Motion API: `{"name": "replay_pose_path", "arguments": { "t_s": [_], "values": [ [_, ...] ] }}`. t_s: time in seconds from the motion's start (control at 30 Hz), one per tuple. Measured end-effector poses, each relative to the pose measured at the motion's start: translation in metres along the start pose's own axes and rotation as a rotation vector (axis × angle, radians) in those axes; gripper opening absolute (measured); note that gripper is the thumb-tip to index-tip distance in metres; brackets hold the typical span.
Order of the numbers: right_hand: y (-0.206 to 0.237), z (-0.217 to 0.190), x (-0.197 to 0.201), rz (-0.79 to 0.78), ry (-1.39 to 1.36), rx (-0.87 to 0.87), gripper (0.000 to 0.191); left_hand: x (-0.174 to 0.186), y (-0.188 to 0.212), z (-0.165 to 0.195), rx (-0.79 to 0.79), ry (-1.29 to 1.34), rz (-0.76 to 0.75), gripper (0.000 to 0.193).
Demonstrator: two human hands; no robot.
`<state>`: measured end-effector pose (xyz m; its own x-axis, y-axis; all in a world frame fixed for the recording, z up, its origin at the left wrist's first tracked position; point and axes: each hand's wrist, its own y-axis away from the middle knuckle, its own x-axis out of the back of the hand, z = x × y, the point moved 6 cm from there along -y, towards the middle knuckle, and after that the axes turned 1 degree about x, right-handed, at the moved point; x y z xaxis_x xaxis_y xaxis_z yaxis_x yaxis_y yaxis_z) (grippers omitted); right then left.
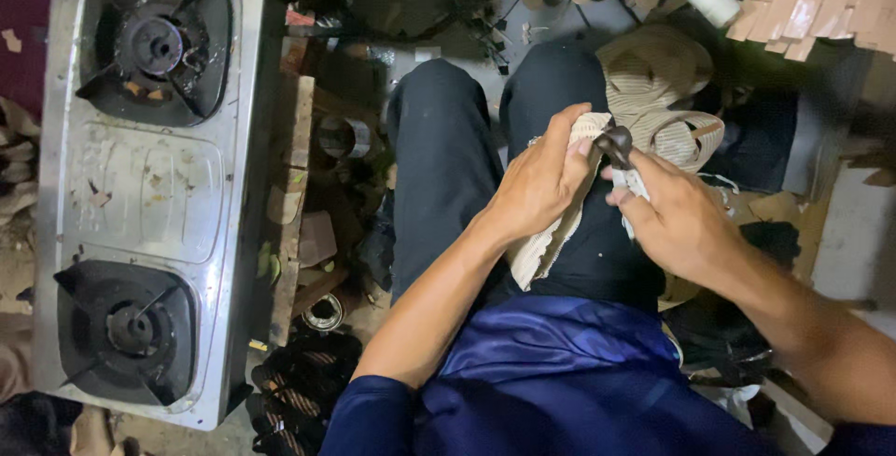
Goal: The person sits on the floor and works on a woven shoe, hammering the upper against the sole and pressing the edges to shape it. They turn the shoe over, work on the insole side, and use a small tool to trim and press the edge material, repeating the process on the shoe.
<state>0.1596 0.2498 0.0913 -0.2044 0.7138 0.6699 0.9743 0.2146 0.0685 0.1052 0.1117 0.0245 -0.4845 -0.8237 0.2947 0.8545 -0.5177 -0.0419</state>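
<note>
Cluttered floor, steel two-burner stove (pixel 149 185) at left; left hand (pixel 541 181) grips beige striped cloth (pixel 546 246) over lap; right hand (pixel 677 218) pinches small dark metal part (pixel 614 146) against cloth.

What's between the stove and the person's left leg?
Head view: a cluttered strip of wood planks, a metal ring and scraps sits between the stove and the left leg. Sandals lie lower down.
</note>
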Motion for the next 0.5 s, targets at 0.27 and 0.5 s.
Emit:
{"name": "replay_pose_path", "arguments": {
  "t_s": [0.27,0.5],
  "values": [
    [0.006,-0.014,-0.003,0.099,0.458,0.031,0.058,0.003,-0.002,-0.006,-0.065,0.025,-0.041,0.053],
    [0.006,-0.007,-0.035,0.222,0.565,0.069,0.061,0.009,-0.013,-0.023,0.082,0.289,-0.127,0.044]
  ]
}}
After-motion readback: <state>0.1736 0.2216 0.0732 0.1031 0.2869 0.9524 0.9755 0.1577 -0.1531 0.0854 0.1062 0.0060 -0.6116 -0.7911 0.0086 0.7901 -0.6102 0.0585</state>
